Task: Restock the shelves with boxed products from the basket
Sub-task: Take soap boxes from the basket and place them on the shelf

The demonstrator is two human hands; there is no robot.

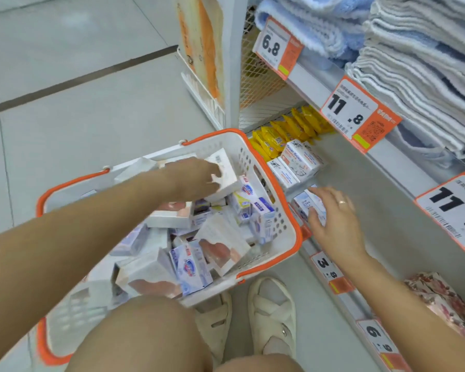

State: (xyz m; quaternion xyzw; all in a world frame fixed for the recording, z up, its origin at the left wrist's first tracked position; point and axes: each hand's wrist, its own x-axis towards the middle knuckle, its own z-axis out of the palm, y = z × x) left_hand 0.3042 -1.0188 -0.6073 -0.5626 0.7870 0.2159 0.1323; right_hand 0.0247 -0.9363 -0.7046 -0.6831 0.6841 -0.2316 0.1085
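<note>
Fingers of the left hand are curled round a white box in the basket, presumably for lifting out. A blue-and-white box is pinched by the right hand on the bottom shelf, just beside stocked soap boxes, likely to extend that row. Many boxes are left in the basket, which is set on a pale tiled floor. Folded towels are stacked on the shelf above.

The scene is viewed from one head-worn wide-angle camera, aimed steeply downward and forward, close above the basket, with the shelves seen at right.
</note>
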